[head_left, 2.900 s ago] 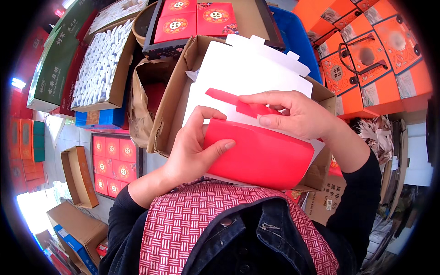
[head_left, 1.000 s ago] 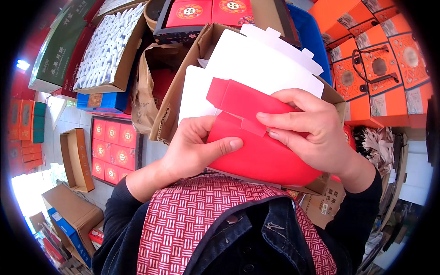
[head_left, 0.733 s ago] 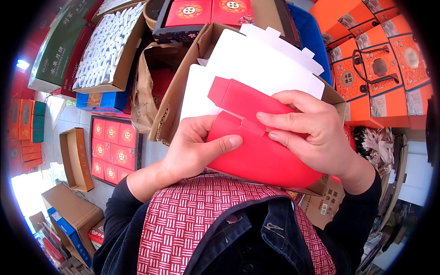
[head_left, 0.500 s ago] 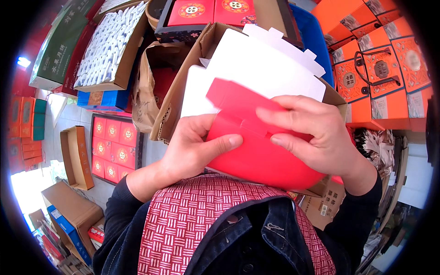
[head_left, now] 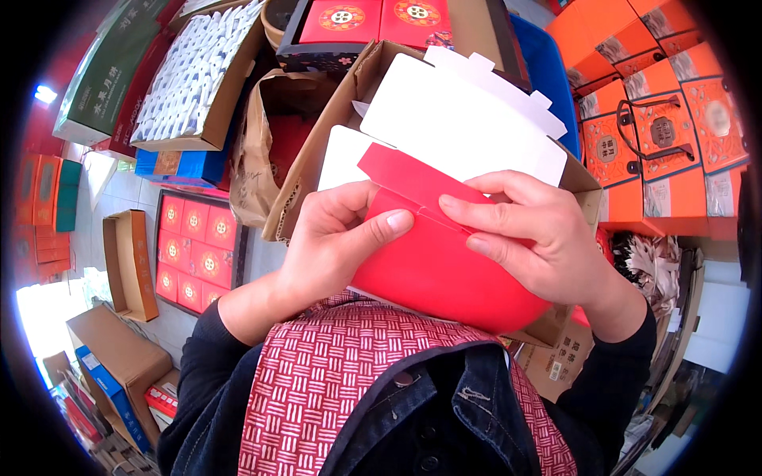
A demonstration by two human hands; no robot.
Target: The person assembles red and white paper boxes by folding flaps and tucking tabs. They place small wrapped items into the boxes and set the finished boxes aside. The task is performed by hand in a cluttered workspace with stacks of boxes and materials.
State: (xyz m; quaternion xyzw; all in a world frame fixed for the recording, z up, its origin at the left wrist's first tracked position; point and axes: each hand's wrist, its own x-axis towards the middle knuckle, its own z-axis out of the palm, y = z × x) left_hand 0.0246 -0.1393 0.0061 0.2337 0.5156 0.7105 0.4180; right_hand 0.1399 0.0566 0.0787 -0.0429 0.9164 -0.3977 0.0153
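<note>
Both hands hold a red folding paper carton (head_left: 444, 278) close to my apron. My left hand (head_left: 333, 238) grips its left side, thumb flat on the red face near a slit. On the right side my right hand (head_left: 532, 234) pinches the carton's edge along the crease, its thumb and fingers close together. A red flap (head_left: 401, 176) stands up beyond the crease between the hands. Behind lie white die-cut card blanks (head_left: 460, 119) with tabs, resting in an open brown cardboard box (head_left: 305, 178). The fingers behind the carton are partly hidden.
Left of the box stand a brown paper bag (head_left: 258, 159) and a carton of white packets (head_left: 194, 79). A tray of red square boxes (head_left: 194, 250) lies on the floor. Orange gift boxes (head_left: 663, 131) are stacked at the right, beside a blue bin (head_left: 544, 79).
The right fingers have come down onto the crease, and the red flap has straightened. The left hand keeps its grip with the thumb slightly higher.
</note>
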